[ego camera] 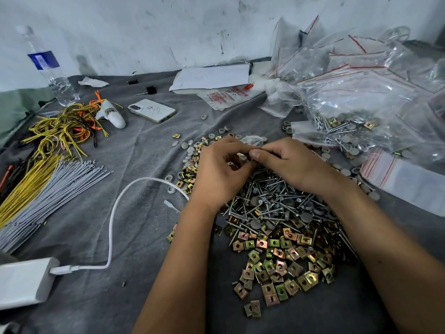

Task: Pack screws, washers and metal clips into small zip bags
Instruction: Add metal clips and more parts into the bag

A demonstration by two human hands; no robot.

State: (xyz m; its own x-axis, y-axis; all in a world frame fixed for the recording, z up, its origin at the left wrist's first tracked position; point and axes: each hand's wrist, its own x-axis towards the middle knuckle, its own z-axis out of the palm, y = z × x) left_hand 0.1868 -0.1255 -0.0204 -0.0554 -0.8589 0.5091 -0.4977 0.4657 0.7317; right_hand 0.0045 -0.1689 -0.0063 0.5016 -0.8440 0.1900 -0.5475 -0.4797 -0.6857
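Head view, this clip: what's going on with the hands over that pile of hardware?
A person is bagging hardware. Both the left hand and right hand pinch a small clear zip bag between them, above a heap of screws, grey washers and metal clips on a grey cloth. Filled bags lie piled at the right. What this bag holds cannot be made out.

Screws lie mid-tabletop, clips before them, bags behind right, phone and wires left.
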